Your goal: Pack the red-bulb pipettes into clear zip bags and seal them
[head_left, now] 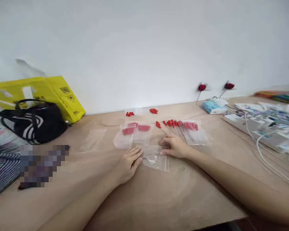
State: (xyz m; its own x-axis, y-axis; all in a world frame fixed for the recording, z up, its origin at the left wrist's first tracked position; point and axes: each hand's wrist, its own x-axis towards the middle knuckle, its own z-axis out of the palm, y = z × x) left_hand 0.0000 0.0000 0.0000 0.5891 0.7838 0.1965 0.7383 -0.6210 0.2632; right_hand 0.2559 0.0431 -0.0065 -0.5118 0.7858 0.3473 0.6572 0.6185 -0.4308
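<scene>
Clear plastic bag (155, 158) flat on the brown table (159, 199), pinned at both ends: left hand (128, 163) spread open, palm down, fingertips on its left edge; right hand (174, 146) loosely curled, fingers pressing its right end, gripping nothing. Just behind the bag, loose red-tipped sticks (172, 125) and filled packets (132, 134). Well left of the bag, black handbag (35, 123) against yellow bag (60, 93).
</scene>
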